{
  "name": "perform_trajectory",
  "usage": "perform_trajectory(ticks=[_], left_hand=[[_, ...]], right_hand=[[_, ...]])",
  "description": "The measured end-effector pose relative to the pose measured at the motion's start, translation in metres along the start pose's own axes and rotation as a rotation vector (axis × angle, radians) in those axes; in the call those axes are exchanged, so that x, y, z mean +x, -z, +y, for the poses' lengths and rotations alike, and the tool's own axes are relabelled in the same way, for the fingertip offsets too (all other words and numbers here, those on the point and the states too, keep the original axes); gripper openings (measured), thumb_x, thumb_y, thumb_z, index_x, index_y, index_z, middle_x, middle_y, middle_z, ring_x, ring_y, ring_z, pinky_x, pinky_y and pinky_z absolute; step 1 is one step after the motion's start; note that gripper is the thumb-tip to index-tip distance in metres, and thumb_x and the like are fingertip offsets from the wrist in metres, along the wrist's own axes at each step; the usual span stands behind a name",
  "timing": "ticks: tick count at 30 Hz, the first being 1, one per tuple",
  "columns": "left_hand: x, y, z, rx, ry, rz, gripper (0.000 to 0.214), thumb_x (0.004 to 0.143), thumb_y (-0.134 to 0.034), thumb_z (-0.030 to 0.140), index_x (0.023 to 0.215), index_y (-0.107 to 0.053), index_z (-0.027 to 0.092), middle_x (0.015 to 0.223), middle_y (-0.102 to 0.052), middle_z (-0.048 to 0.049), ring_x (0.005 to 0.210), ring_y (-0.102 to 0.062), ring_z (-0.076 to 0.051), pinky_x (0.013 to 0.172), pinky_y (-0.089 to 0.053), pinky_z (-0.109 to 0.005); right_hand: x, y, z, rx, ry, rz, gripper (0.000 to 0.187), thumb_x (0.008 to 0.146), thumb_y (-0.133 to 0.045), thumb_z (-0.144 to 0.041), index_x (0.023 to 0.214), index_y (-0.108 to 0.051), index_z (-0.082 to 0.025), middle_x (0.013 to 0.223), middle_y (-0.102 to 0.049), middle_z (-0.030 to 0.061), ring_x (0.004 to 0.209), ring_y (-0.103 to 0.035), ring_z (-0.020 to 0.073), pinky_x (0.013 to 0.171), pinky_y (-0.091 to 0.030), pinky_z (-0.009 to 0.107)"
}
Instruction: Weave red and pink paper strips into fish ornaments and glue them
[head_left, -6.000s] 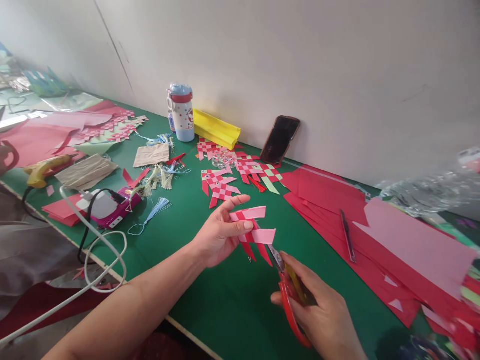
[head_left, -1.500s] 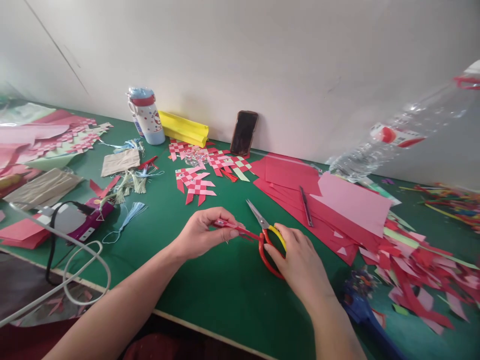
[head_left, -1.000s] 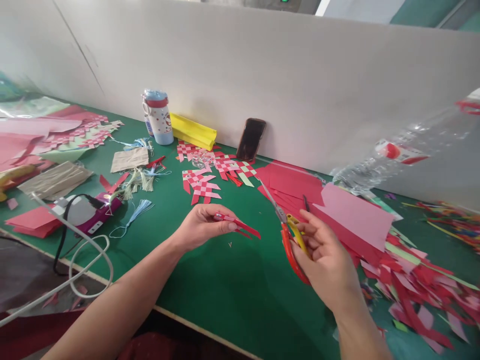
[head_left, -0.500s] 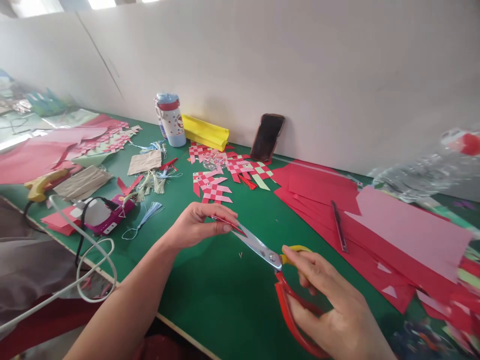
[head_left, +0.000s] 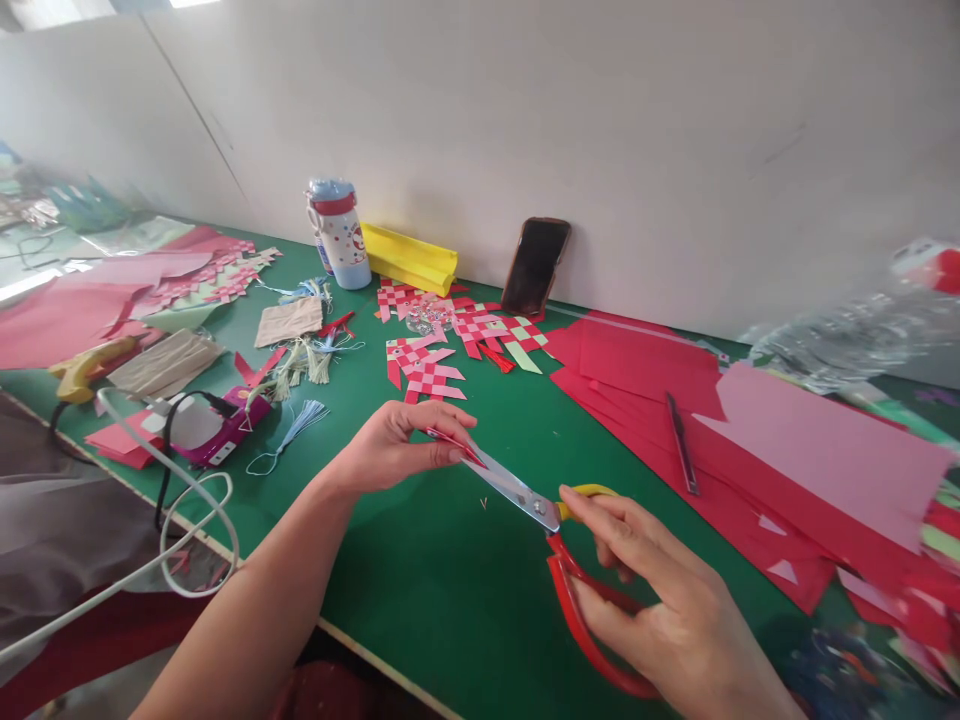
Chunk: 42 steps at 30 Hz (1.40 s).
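My left hand (head_left: 416, 445) pinches a small piece of red paper (head_left: 471, 455) between thumb and fingers; most of it is hidden by the fingers and the blades. My right hand (head_left: 660, 590) is wrapped round the handles of a pair of scissors (head_left: 534, 507), one handle loop yellow and the other red. The blades point up and left to my left fingertips, where they meet the red paper. Below the blades, a tiny V-shaped scrap (head_left: 484, 504) lies on the green tabletop (head_left: 450, 600).
Woven paper fish (head_left: 427, 372), a phone (head_left: 535, 265) and a flask (head_left: 341, 235) stand or lie at the back. Red sheets (head_left: 622, 400), a pink sheet (head_left: 817, 450) and a craft knife (head_left: 681, 445) lie right. Tassels (head_left: 296, 430), a power strip (head_left: 232, 430) and a glue gun (head_left: 86, 368) are left.
The scissors and my right hand have shifted very slightly left and up in view. Slightly less of the red paper's tip shows at the blades. My left hand keeps its pinch.
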<state>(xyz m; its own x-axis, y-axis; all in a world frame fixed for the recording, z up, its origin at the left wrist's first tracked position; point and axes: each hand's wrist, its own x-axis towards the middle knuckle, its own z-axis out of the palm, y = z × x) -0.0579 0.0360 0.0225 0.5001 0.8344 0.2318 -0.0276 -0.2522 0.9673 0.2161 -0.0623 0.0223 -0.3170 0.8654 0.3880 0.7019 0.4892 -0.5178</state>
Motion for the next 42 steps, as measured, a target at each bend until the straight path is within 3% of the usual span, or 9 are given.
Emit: perform_trajectory(ticks=[6, 14, 28, 42], left_hand=[[0.0003, -0.0001, 0.0000, 0.022, -0.025, -0.009, 0.008, 0.083, -0.073, 0.023, 0.088, -0.078, 0.021, 0.087, -0.075, -0.0055, 0.109, -0.062, -0.021, 0.095, -0.048, -0.030], [-0.0002, 0.0002, -0.0021, 0.044, -0.039, 0.005, 0.009, 0.083, -0.073, 0.026, 0.088, -0.078, 0.021, 0.088, -0.076, -0.0060, 0.110, -0.062, -0.022, 0.097, -0.048, -0.033], [0.0001, -0.0005, -0.0016, 0.049, -0.042, 0.023, 0.014, 0.082, -0.073, 0.033, 0.086, -0.078, 0.020, 0.088, -0.076, -0.0080, 0.109, -0.063, -0.024, 0.098, -0.048, -0.037], [0.0003, -0.0022, -0.0002, 0.046, -0.044, 0.040, 0.010, 0.082, -0.074, 0.029, 0.085, -0.078, 0.020, 0.086, -0.075, -0.0070, 0.108, -0.063, -0.023, 0.098, -0.048, -0.037]], right_hand=[[0.0016, 0.0007, -0.0006, 0.029, -0.009, 0.004, 0.045, 0.086, -0.060, -0.022, 0.130, -0.059, -0.028, 0.112, -0.066, 0.0049, 0.083, -0.068, 0.0122, 0.072, -0.057, 0.019], [0.0004, -0.0004, 0.0012, 0.076, -0.048, -0.016, 0.046, 0.086, -0.060, -0.023, 0.130, -0.059, -0.031, 0.111, -0.066, 0.0030, 0.060, -0.060, 0.0069, 0.060, -0.055, 0.018], [-0.0034, -0.0010, 0.0050, 0.154, -0.102, -0.093, 0.048, 0.087, -0.059, -0.020, 0.133, -0.056, -0.031, 0.115, -0.064, 0.0048, 0.063, -0.059, 0.0080, 0.057, -0.055, 0.018], [-0.0004, 0.0003, 0.0031, 0.137, -0.061, -0.046, 0.050, 0.085, -0.059, -0.020, 0.134, -0.056, -0.031, 0.111, -0.065, 0.0051, 0.064, -0.058, 0.0090, 0.056, -0.054, 0.019]])
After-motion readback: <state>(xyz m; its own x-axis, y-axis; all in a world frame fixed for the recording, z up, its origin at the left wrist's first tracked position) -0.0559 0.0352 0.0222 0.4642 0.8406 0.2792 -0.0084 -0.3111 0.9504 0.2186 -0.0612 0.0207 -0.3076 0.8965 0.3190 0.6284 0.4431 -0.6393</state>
